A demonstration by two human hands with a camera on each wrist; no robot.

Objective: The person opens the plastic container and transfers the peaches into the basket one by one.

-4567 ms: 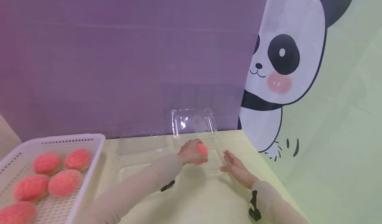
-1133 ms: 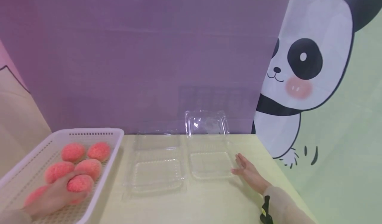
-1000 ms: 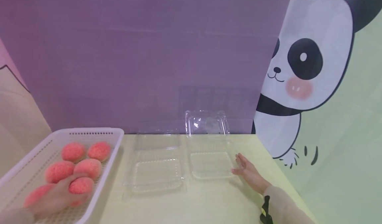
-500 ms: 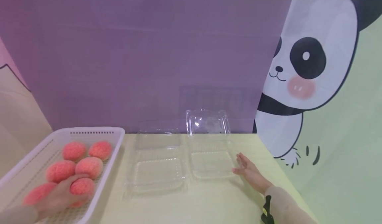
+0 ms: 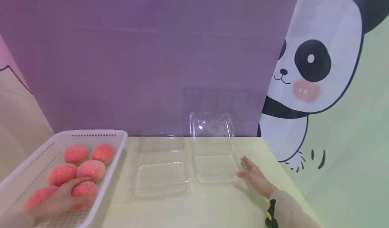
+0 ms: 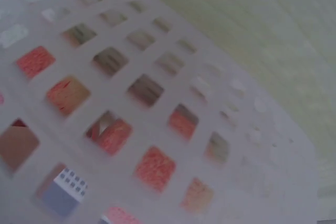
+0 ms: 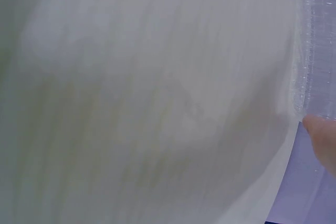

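Observation:
My left hand (image 5: 59, 197) is down in the white basket, fingers and thumb curled around a pink round bun (image 5: 84, 189) with a crumbly top. Several more such pink buns (image 5: 62, 174) lie around it. From outside the basket, the left wrist view shows bits of a bun (image 6: 155, 169) through the holes. My right hand (image 5: 254, 176) holds nothing and has its fingers extended beside the right clear plastic box (image 5: 215, 179). In the right wrist view, a fingertip (image 7: 320, 137) is right at the edge of the clear box (image 7: 317, 77).
The white perforated basket (image 5: 120, 150) stands at the table's left. A second clear box (image 5: 161, 191), lid raised, sits between the basket and the right box. The pale table (image 5: 182, 214) backs onto a purple wall (image 5: 152, 69); a panda picture (image 5: 310, 69) is at right.
Seconds ago the left hand held a pink bun over the right box; now it grips one in the basket. Over the last second, both hands have stayed nearly still.

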